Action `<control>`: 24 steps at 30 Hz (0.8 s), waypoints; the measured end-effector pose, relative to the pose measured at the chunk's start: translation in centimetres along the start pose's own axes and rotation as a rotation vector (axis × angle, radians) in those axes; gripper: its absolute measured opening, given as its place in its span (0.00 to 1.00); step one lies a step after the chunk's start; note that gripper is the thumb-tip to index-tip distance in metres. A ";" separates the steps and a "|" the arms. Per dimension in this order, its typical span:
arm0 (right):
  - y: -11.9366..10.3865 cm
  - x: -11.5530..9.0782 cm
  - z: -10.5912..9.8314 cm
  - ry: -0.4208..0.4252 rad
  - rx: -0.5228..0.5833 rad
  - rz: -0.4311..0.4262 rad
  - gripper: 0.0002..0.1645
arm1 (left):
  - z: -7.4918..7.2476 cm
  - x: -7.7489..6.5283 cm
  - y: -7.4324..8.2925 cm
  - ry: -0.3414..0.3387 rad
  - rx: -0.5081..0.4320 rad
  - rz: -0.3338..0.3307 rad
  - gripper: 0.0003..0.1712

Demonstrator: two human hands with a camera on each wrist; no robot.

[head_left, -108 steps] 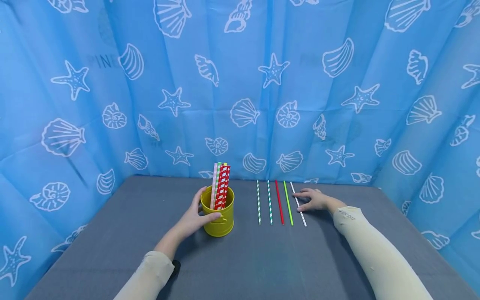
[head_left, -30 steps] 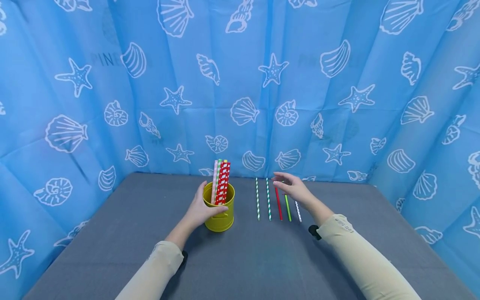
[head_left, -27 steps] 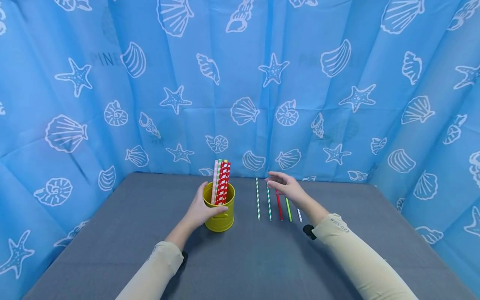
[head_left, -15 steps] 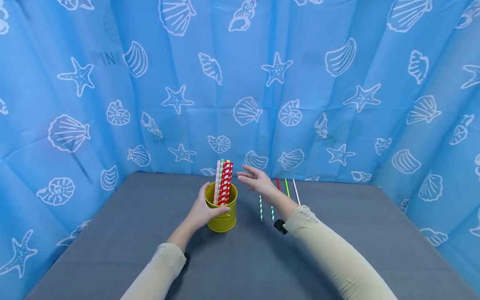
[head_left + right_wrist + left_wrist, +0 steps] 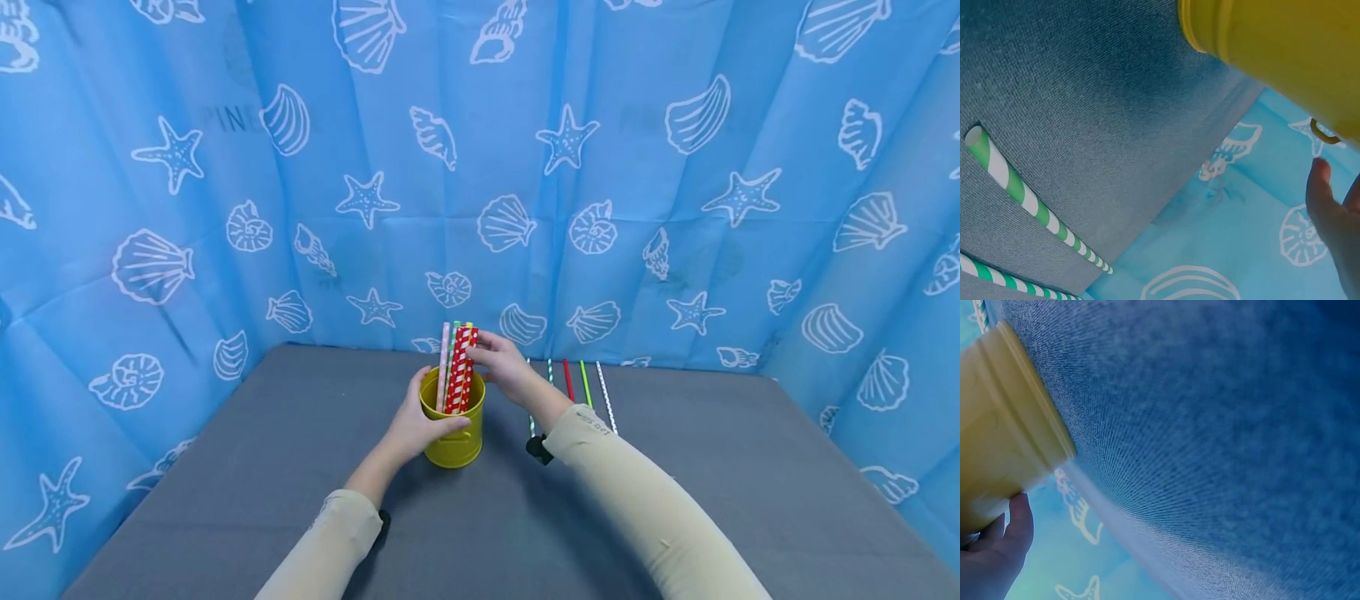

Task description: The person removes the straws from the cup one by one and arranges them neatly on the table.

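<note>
My left hand [image 5: 416, 427] grips the yellow bucket [image 5: 454, 452] from its left side, thumb across the front below the rim. Several paper straws stand upright in it: a pink one [image 5: 442, 379], green and yellow ones mostly hidden, and red-and-white patterned straws [image 5: 461, 375] in front. At the right side of this bunch is my right hand [image 5: 512, 367], its fingertips overlapping the red straws above the rim; I cannot tell whether they pinch one. In the left wrist view, fingers [image 5: 1019, 522] lie against the bucket [image 5: 1010, 419].
On the grey table [image 5: 712, 467], right of the bucket, several straws lie side by side: green-and-white striped ones [image 5: 1025, 197], a red one [image 5: 567, 379], a lime one [image 5: 586, 385] and a dotted white one [image 5: 607, 400]. My right forearm partly covers them. A blue shell-print curtain [image 5: 630, 275] hangs behind.
My right hand has moved left from the dotted white straw, passing over the row, to the straws in the bucket. The left hand keeps its hold; the lying straws remain in place.
</note>
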State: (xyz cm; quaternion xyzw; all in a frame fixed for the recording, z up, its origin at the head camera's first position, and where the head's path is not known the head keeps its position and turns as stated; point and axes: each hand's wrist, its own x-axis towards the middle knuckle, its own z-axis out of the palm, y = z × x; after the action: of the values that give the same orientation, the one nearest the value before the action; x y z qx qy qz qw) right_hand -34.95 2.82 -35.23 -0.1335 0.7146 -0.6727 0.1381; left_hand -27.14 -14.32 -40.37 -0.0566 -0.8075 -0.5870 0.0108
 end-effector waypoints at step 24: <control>-1.6 -1.2 -0.5 0.074 -0.076 0.003 0.22 | 0.0 0.0 0.2 0.008 0.020 -0.025 0.60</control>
State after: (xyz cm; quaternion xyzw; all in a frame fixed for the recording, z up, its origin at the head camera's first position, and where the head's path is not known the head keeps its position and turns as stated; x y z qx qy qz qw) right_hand -34.01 3.59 -33.59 -0.1125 0.7443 -0.6495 0.1073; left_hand -27.09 -14.28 -40.16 -0.0440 -0.8140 -0.5792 0.0071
